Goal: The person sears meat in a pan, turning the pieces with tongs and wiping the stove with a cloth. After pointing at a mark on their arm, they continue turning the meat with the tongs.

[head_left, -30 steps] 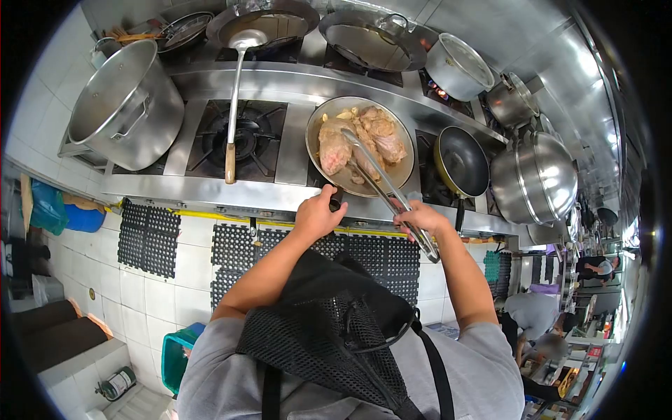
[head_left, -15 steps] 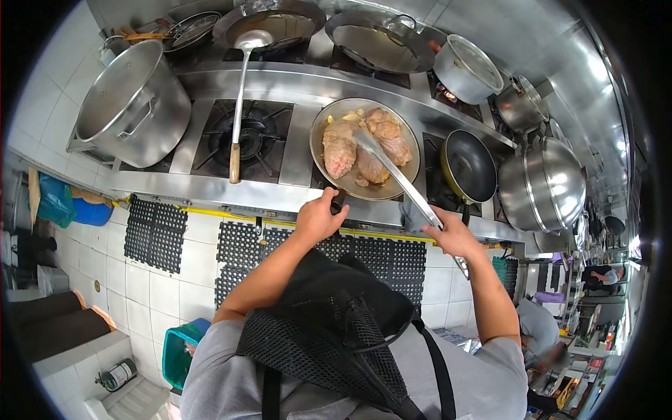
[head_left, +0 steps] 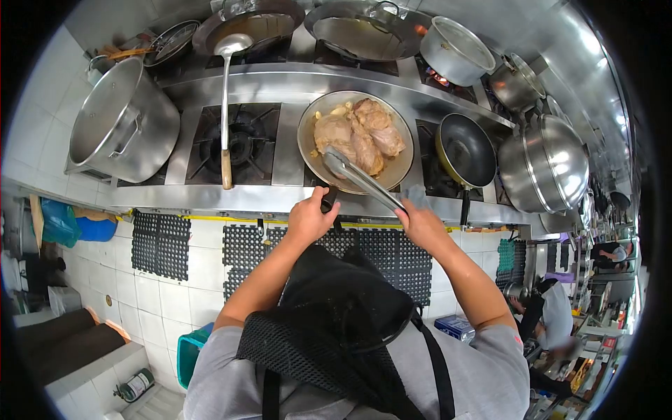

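Note:
Several large pieces of browned meat [head_left: 374, 133] lie close together in a wide frying pan [head_left: 306, 143], with pale garlic-like cloves around their far side. My left hand [head_left: 310, 218] is closed around the pan's dark handle [head_left: 329, 200] at the stove's front edge. Metal tongs [head_left: 371, 187] are gripped in my right hand [head_left: 423, 225], just right of the pan's near rim. Their tips reach over that rim and overlap the near edge of the left meat piece.
A long-handled ladle [head_left: 226, 119] lies across the burner on the left, beside a tall stockpot [head_left: 150, 133]. Right of the pan are a black skillet [head_left: 467, 150] and a large steel domed vessel [head_left: 560, 164]. A lit burner [head_left: 437, 77] glows under the rear pot [head_left: 456, 54]. Another person [head_left: 553, 315] stands at right.
The tongs' tips have moved from between the meat pieces to the pan's near left side, and my right hand has shifted left. The left piece's pink end no longer shows.

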### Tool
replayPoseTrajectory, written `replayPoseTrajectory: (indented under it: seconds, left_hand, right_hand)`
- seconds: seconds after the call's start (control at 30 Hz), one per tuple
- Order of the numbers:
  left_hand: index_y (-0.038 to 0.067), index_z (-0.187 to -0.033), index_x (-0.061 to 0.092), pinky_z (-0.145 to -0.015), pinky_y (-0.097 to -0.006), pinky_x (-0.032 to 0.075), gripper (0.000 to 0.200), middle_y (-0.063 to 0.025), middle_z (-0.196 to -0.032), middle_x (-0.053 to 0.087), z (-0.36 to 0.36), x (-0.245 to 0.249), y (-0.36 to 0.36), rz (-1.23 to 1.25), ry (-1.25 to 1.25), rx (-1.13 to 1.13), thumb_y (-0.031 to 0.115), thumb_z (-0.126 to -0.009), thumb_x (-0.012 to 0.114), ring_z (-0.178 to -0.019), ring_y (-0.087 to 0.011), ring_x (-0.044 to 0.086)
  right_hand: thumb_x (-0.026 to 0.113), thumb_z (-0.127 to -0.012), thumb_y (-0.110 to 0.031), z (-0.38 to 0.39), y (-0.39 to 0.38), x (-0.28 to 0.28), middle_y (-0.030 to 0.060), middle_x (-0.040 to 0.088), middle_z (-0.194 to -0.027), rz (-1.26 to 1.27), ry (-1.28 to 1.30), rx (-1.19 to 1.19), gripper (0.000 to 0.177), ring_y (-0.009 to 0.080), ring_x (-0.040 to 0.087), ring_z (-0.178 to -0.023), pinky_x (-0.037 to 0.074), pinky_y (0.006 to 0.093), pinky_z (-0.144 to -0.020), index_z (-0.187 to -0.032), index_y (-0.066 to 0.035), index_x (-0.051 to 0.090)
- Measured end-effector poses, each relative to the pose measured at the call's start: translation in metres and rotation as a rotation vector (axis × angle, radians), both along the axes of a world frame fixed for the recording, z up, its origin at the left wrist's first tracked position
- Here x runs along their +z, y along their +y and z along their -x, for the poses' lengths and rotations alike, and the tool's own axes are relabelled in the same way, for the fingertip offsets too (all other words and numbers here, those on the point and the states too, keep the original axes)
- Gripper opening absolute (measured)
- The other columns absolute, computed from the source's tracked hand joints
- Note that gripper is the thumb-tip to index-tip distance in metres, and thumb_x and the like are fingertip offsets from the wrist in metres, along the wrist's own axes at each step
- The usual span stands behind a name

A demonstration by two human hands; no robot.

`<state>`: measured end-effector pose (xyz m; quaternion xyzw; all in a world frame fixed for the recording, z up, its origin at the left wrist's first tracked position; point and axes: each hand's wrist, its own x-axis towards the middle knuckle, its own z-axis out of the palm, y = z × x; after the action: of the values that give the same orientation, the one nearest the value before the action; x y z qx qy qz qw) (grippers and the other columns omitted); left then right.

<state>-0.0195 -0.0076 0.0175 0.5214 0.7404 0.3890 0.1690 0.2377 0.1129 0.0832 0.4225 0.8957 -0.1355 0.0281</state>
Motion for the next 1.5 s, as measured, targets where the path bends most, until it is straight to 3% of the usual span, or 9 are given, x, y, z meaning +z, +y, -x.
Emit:
replayPoseTrajectory:
  seconds: [0.23,0.43,0.77,0.93,1.13,1.23,1.3,1.43,1.5]
  left_hand:
    - [0.005,-0.112,0.057,-0.070,-0.0485,0.056,0.039,-0.0185,-0.082,0.072,-0.003,-0.001,0.002,0.030,0.020,-0.018,0.031,-0.087,0.071,-0.077,-0.0399,0.070]
    - [0.006,-0.112,0.058,-0.071,-0.0483,0.056,0.038,-0.0197,-0.085,0.072,-0.004,-0.004,0.002,0.023,0.000,0.001,0.031,-0.087,0.072,-0.080,-0.0408,0.070]
    - [0.006,-0.113,0.058,-0.073,-0.0491,0.056,0.039,-0.0212,-0.088,0.072,-0.004,-0.002,0.001,0.024,-0.006,-0.012,0.031,-0.087,0.072,-0.081,-0.0416,0.069]
    - [0.005,-0.114,0.058,-0.073,-0.0485,0.056,0.040,-0.0210,-0.087,0.072,-0.003,-0.005,0.000,0.015,-0.006,-0.017,0.031,-0.086,0.072,-0.081,-0.0414,0.070]
    - [0.005,-0.114,0.058,-0.071,-0.0482,0.056,0.040,-0.0198,-0.084,0.071,-0.004,-0.006,0.002,0.004,0.082,-0.051,0.030,-0.085,0.073,-0.078,-0.0402,0.070]
    - [0.005,-0.113,0.058,-0.070,-0.0482,0.056,0.039,-0.0196,-0.083,0.071,-0.005,-0.006,0.001,-0.001,0.073,-0.030,0.029,-0.085,0.073,-0.077,-0.0399,0.070]
    - [0.005,-0.112,0.058,-0.070,-0.0481,0.056,0.039,-0.0196,-0.083,0.072,-0.005,-0.006,0.002,-0.028,0.054,-0.017,0.029,-0.085,0.073,-0.077,-0.0397,0.070]
    - [0.004,-0.110,0.058,-0.068,-0.0475,0.055,0.036,-0.0189,-0.080,0.071,-0.004,-0.004,0.004,-0.023,0.075,-0.016,0.028,-0.087,0.069,-0.074,-0.0388,0.070]
    - [0.004,-0.110,0.058,-0.068,-0.0478,0.055,0.036,-0.0189,-0.080,0.071,-0.003,-0.002,0.003,-0.009,0.087,-0.018,0.029,-0.087,0.069,-0.074,-0.0389,0.070]
  right_hand:
    - [0.051,-0.102,-0.042,-0.033,-0.001,0.007,0.0266,0.068,-0.080,0.082,0.031,-0.073,0.043,0.0467,0.066,-0.078,0.052,0.0532,-0.072,-0.127,-0.007,0.059]
    - [0.070,-0.091,-0.035,-0.038,-0.020,0.041,0.0237,0.069,-0.107,0.448,0.308,-0.269,0.057,0.0306,0.068,-0.099,0.051,0.0389,-0.087,-0.128,0.006,0.057]
    - [0.071,-0.085,-0.034,-0.004,-0.018,0.052,0.0293,0.068,-0.105,0.658,0.061,-0.455,0.067,0.0394,0.069,-0.098,0.052,0.0426,-0.089,-0.134,0.007,0.051]
    - [0.069,-0.080,-0.038,-0.010,0.004,0.015,0.0344,0.067,-0.103,0.192,-0.021,-0.023,0.077,0.0472,0.067,-0.098,0.053,0.0490,-0.089,-0.136,0.010,0.046]
    - [0.064,-0.084,-0.037,0.035,0.014,0.003,0.0356,0.064,-0.115,0.394,-0.194,-0.096,0.079,0.0467,0.062,-0.112,0.048,0.0470,-0.099,-0.142,0.011,0.039]
    - [0.064,-0.085,-0.033,0.013,0.026,-0.004,0.0250,0.069,-0.107,0.566,0.047,-0.078,0.075,0.0372,0.069,-0.094,0.054,0.0410,-0.086,-0.142,0.009,0.041]
    - [0.064,-0.087,-0.026,0.006,0.034,0.000,0.0112,0.069,-0.092,0.931,0.172,-0.273,0.054,0.0206,0.064,-0.067,0.054,0.0337,-0.059,-0.130,0.004,0.054]
    - [0.063,-0.090,-0.019,-0.004,0.044,-0.003,0.0046,0.061,-0.080,1.313,0.396,-0.449,0.016,0.0089,0.047,-0.050,0.039,0.0267,-0.038,-0.098,-0.008,0.055]
    - [0.064,-0.090,-0.019,-0.009,0.052,-0.011,0.0056,0.061,-0.080,1.409,0.447,-0.484,0.017,0.0094,0.047,-0.050,0.039,0.0267,-0.038,-0.099,-0.007,0.055]
